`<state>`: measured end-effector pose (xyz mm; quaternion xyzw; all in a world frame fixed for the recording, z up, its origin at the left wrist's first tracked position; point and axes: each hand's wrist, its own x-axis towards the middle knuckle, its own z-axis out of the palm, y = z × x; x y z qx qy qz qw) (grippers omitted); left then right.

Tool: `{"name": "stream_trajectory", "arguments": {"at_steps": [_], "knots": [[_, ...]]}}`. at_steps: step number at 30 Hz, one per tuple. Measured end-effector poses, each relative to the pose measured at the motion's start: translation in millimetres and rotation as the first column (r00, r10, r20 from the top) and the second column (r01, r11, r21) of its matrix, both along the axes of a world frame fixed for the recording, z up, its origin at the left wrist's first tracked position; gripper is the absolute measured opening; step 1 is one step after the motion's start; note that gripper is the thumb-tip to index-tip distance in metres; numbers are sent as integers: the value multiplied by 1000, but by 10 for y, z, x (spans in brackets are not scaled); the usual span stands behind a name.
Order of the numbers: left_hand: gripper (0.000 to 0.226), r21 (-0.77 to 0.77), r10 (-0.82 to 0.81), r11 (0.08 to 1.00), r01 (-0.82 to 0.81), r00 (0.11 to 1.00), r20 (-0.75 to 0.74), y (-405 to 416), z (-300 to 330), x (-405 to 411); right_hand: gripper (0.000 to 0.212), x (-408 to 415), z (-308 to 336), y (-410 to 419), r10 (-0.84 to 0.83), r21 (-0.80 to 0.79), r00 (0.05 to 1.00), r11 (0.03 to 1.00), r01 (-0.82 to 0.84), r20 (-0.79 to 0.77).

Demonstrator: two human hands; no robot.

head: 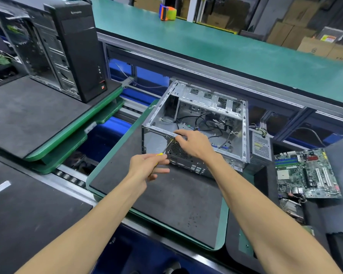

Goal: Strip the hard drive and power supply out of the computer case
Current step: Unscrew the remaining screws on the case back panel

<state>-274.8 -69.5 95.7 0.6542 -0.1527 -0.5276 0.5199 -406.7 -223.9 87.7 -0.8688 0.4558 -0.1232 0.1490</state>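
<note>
An open silver computer case lies on its side on a green-edged dark mat. Loose black cables lie inside it. My left hand grips a yellow-handled screwdriver whose tip points at the case's near top rail. My right hand rests on that rail, fingers pinching at the screwdriver's tip. A grey power supply with coloured wires stands outside the case, against its right side. No hard drive is visible.
A bare motherboard lies at the right. A black tower computer stands on stacked mats at the left, an opened case behind it. A tape dispenser sits on the far green bench. Rollers show between the mats.
</note>
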Motion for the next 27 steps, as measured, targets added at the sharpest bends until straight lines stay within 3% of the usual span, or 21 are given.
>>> {"name": "stream_trajectory", "arguments": {"at_steps": [5,7,11,15,18,22,24,27], "knots": [[26,39,-94,993,113,936,-339,-27,1,68,43,7,6,6,-3,-8,1000,1000,3,-4],[34,40,-104,991,127,925,-365,-18,-24,63,39,16,23,8,-4,-1,1000,1000,4,-11],[29,39,-95,995,97,994,-59,-14,-36,37,40,-11,30,28,15,9,994,1000,-14,-104],[20,-46,-33,998,42,982,187,38,-63,49,50,-102,35,-1,68,20,969,998,-65,-238],[25,-62,4,998,14,958,287,72,-70,75,47,-109,48,-17,96,1,959,995,-99,-268],[32,-8,-83,996,93,919,385,88,-100,33,42,-91,-5,39,59,-85,962,993,-84,-265],[36,26,-116,993,114,940,322,90,-83,4,42,-90,-9,48,53,-98,962,992,-82,-268],[40,33,-117,992,122,985,-125,80,-29,-32,42,-84,5,62,50,-109,962,991,-82,-268]]}}
